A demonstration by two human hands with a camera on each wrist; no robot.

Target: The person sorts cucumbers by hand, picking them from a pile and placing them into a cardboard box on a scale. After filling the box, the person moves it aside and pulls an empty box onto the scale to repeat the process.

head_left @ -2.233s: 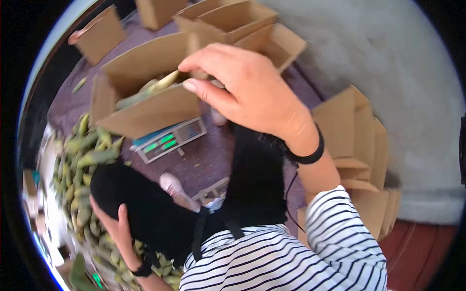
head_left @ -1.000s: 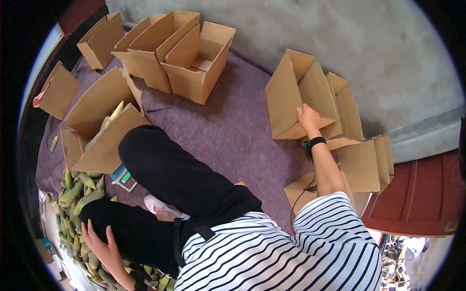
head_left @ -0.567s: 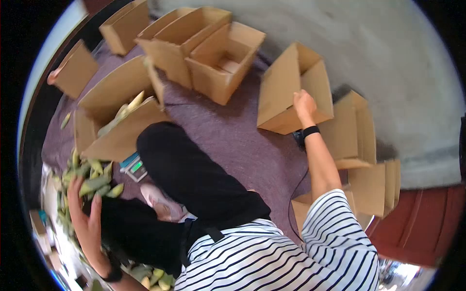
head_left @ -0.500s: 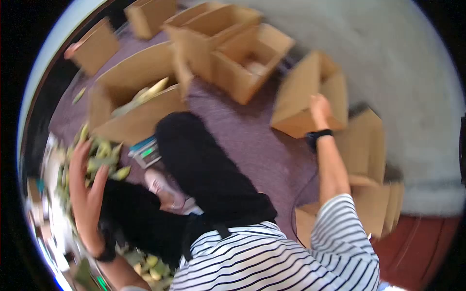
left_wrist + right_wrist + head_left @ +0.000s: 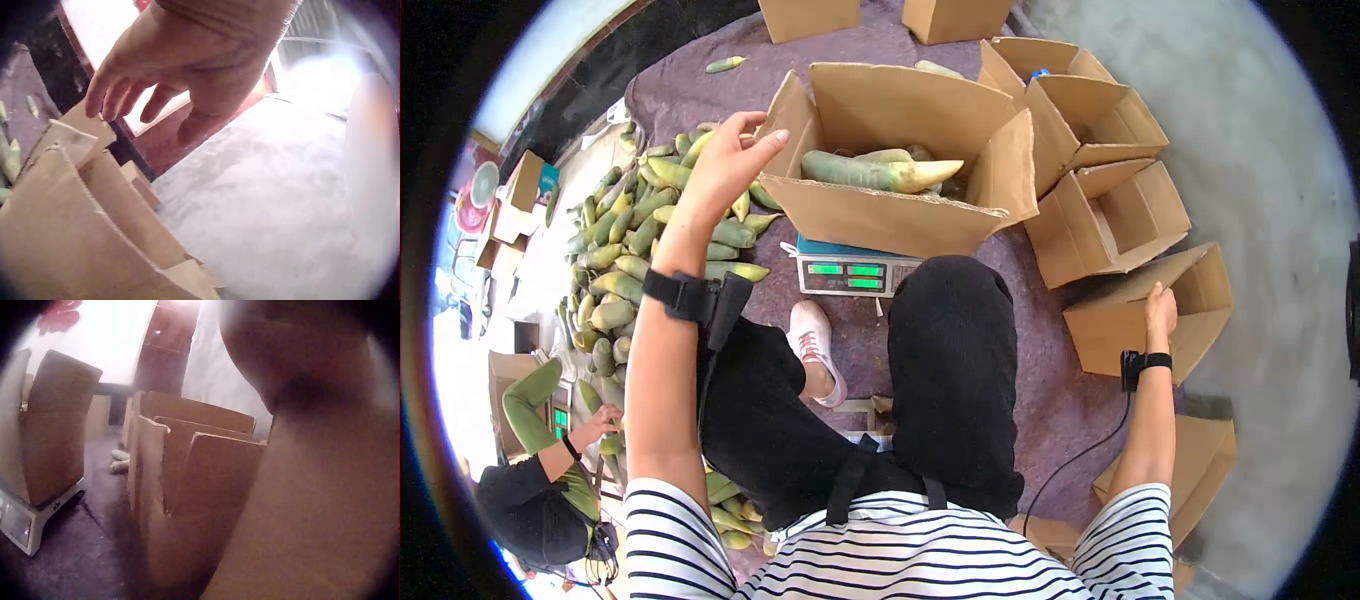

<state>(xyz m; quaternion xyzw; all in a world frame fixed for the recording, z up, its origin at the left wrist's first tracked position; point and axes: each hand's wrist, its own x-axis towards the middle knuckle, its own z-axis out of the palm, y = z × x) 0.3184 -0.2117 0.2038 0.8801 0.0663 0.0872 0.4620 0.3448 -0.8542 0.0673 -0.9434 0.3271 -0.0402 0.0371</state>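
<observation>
A cardboard box (image 5: 880, 215) stands on a digital scale (image 5: 855, 275) with green lit displays. Inside lie several green-and-white radishes (image 5: 850, 172). At its left end is my left hand (image 5: 725, 170), fingers loosely bent; in the left wrist view the left hand (image 5: 181, 69) hangs over the box flap (image 5: 75, 134), and whether it touches cannot be told. My right hand (image 5: 1160, 312) grips the upper edge of an empty box (image 5: 1105, 325) at the right. The right wrist view has the right hand (image 5: 300, 350) dark and blurred above that box's wall (image 5: 312, 506).
A heap of radishes (image 5: 615, 260) lies left of the scale. More open boxes (image 5: 1100, 215) line the right side, others (image 5: 810, 15) the back. Another person's hand (image 5: 600, 425) is among radishes at lower left. A cable (image 5: 1065, 490) runs from my right wrist.
My left hand has risen from beside my knee to the box on the scale. My right hand went from above that box to the empty box, now closer to the other boxes. The view has turned left.
</observation>
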